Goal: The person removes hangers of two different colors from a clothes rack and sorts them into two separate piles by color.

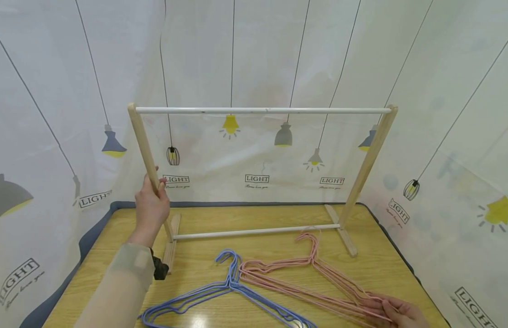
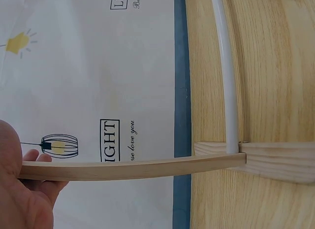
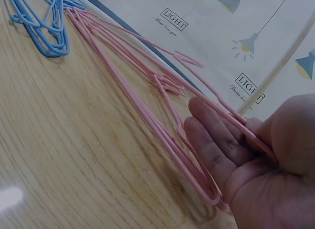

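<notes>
My left hand [image 1: 152,202] grips the left wooden post [image 1: 144,143] of a clothes rack, whose white top rail [image 1: 262,110] spans to the right post [image 1: 366,168]. In the left wrist view the fingers curl behind that post. At the lower right, my right hand [image 1: 401,312] pinches the end of a pink hanger [image 1: 336,278] between thumb and fingers. The right wrist view has this pink hanger [image 3: 211,102] raised at its near end above several other pink hangers [image 3: 147,115] lying on the table. Several blue hangers [image 1: 230,284] lie beside them, left of the pink ones.
The wood-grain table [image 1: 114,255] has a dark blue edge along its back. White cloth [image 1: 204,54] printed with lamps hangs behind and at both sides. A lower white rail [image 1: 254,232] joins the rack's two wooden feet [image 1: 348,241].
</notes>
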A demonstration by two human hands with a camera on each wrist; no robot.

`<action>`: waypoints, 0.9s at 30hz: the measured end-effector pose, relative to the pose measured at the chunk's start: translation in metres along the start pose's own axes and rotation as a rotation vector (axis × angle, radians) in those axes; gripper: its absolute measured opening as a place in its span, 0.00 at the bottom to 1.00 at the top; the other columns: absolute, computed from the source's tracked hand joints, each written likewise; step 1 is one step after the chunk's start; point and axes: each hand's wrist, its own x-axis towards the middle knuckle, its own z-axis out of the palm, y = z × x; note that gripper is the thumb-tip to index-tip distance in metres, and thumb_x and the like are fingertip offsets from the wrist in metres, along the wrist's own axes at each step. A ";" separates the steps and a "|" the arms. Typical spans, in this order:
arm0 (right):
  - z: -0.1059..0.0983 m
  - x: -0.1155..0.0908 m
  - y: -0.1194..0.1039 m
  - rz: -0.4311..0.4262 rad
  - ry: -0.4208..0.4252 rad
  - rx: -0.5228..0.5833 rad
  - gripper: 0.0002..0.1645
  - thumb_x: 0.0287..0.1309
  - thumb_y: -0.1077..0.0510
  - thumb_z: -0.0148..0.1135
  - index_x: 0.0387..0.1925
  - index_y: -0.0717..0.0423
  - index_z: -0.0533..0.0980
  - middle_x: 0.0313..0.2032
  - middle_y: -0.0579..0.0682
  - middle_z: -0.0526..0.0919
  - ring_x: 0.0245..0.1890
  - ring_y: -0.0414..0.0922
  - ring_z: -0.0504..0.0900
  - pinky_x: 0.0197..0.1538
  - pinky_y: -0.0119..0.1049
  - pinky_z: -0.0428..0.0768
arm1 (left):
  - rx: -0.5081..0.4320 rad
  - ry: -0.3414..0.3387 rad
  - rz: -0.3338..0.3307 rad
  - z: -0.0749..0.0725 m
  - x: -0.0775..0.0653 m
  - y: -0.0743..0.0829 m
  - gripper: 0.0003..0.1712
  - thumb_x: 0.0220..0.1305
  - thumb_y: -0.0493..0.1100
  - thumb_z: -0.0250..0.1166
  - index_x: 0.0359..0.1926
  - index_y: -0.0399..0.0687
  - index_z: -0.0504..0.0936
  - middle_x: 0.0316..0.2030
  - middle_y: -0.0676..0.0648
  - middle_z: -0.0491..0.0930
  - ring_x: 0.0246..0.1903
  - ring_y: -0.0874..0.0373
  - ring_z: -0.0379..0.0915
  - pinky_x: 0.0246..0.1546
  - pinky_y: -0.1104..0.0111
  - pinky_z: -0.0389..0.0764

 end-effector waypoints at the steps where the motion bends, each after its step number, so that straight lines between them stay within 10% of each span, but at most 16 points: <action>1: 0.000 0.000 0.000 -0.006 0.040 -0.041 0.19 0.83 0.61 0.50 0.64 0.53 0.82 0.62 0.60 0.83 0.64 0.54 0.81 0.68 0.50 0.73 | 0.001 0.000 0.000 0.000 0.000 0.000 0.32 0.84 0.38 0.51 0.83 0.58 0.60 0.61 0.38 0.83 0.51 0.37 0.84 0.43 0.46 0.83; 7: 0.002 -0.002 -0.001 -0.010 0.333 -0.225 0.16 0.78 0.64 0.59 0.55 0.46 0.87 0.54 0.55 0.88 0.57 0.50 0.87 0.63 0.47 0.79 | 0.006 0.003 0.006 0.000 0.000 -0.001 0.32 0.84 0.38 0.51 0.82 0.58 0.60 0.61 0.38 0.83 0.49 0.36 0.84 0.42 0.47 0.83; 15: 0.012 0.004 -0.001 -0.055 0.774 -0.275 0.20 0.61 0.71 0.74 0.55 0.62 0.84 0.46 0.57 0.90 0.47 0.51 0.91 0.58 0.48 0.83 | -0.003 -0.005 -0.003 0.000 0.000 0.000 0.32 0.84 0.38 0.51 0.83 0.58 0.60 0.62 0.37 0.82 0.51 0.36 0.84 0.43 0.46 0.83; 27: 0.021 0.004 -0.007 -0.110 0.855 -0.431 0.25 0.68 0.72 0.67 0.65 0.74 0.75 0.45 0.55 0.91 0.47 0.49 0.91 0.55 0.44 0.85 | -0.016 -0.005 -0.008 -0.001 -0.001 0.001 0.32 0.84 0.38 0.50 0.83 0.57 0.59 0.62 0.37 0.82 0.56 0.34 0.81 0.49 0.42 0.83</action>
